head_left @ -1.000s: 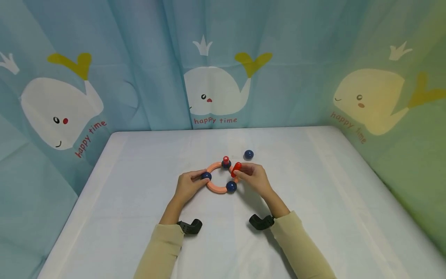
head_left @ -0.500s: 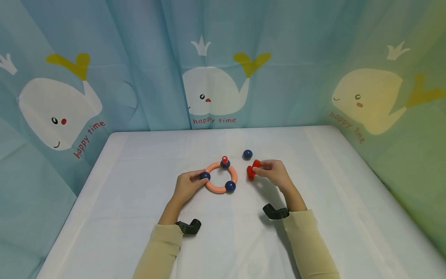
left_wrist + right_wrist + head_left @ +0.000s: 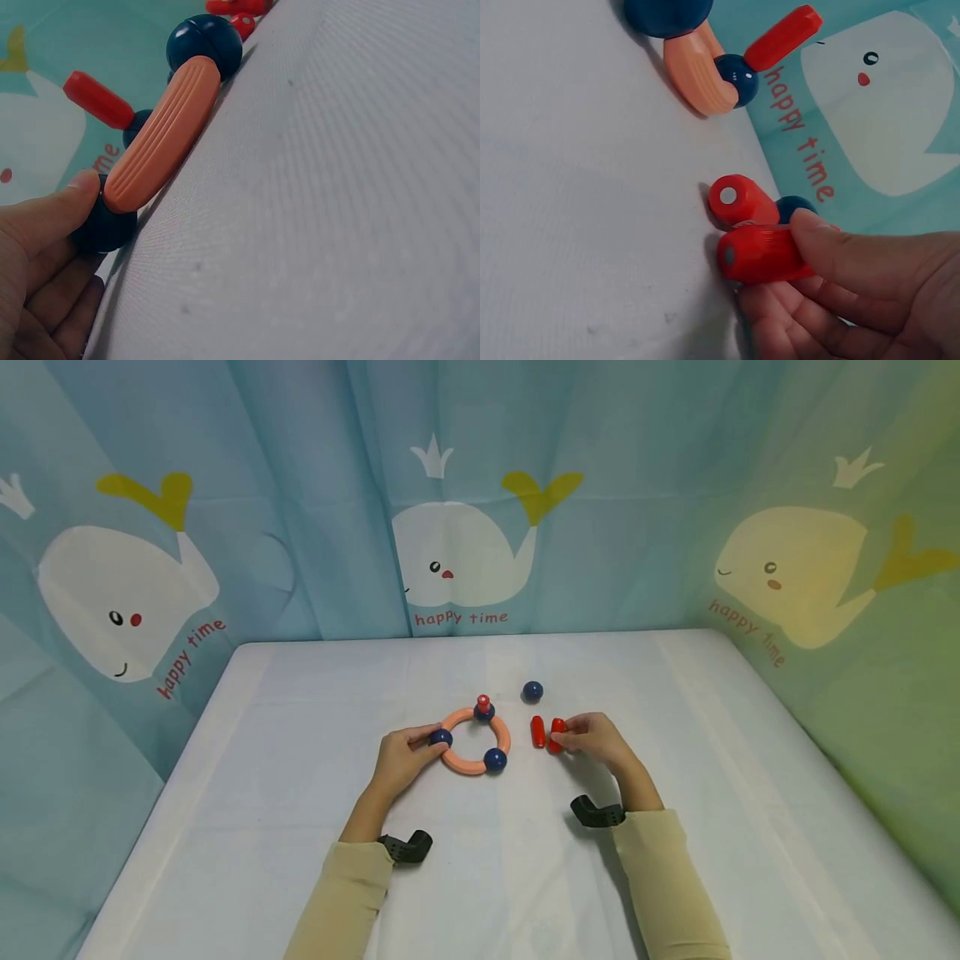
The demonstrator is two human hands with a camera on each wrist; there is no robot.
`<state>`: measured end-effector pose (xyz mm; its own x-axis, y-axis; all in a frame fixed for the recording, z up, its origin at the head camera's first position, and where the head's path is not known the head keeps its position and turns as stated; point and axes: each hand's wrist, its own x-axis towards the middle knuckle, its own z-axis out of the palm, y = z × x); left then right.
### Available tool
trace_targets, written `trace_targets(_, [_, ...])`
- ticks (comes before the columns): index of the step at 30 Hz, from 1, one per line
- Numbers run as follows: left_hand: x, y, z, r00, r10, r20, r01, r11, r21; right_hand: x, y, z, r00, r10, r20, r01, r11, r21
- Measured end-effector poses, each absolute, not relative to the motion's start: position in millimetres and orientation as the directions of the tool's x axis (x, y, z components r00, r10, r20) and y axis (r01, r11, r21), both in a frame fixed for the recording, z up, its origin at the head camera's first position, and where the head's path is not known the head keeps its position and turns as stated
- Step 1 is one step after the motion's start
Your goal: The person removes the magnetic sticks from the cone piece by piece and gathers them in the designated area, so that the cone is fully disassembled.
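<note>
An orange ring [image 3: 465, 767] of curved bars joined by dark blue balls lies mid-table. My left hand [image 3: 401, 764] pinches the ring's left ball [image 3: 441, 737] between thumb and fingers. A red rod [image 3: 99, 100] stands up from the ring's far ball [image 3: 485, 714]. Right of the ring, my right hand [image 3: 598, 742] pinches a second red rod [image 3: 759, 253] low over the table. Close beside it lies another red rod [image 3: 537, 732], roughly parallel. Both of these rods show a round grey end in the right wrist view.
A loose dark blue ball [image 3: 532, 692] rests behind the two red rods. The white table [image 3: 300, 793] ends at a curtain [image 3: 330, 527] with printed whales along its back and sides. Each wrist wears a black camera mount [image 3: 597, 812].
My right hand has moved right, away from the ring, and lowered its red rod beside another rod, which now lies free on the table. The left hand keeps its hold on the ring's ball.
</note>
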<state>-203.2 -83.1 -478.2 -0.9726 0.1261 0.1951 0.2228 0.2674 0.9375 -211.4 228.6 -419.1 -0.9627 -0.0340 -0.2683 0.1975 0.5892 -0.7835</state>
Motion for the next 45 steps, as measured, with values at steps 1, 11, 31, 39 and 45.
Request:
trace_targets(1, [-203,-83,-478,-0.972,0.126,0.2,0.227,0.267,0.937,-213,229,-421,-0.96,-0.03,-0.278,0.209,0.585,-0.783])
trace_targets(11, [-204,-85,-479,-0.976,0.124,0.181,0.211,0.307,0.928,-225,228,-423,-0.934,-0.002,-0.357,0.286,0.596,-0.751])
trace_targets(31, [-203,-86,-477,-0.972,0.132,0.194,0.229,0.357,0.906,-238,225,-420,-0.927,0.08,-0.368,0.335,0.62,-0.709])
trace_targets(39, [-203,-85,-470,-0.948,0.109,0.299,0.315,0.441,0.84,-227,228,-416,-0.953,0.11,-0.284,0.291,0.598,-0.747])
trace_targets(45, [-220,-68,-456,-0.955,0.151,0.256,0.296,0.549,0.782,-225,229,-417,-0.973,0.141,-0.184,0.231,0.589,-0.774])
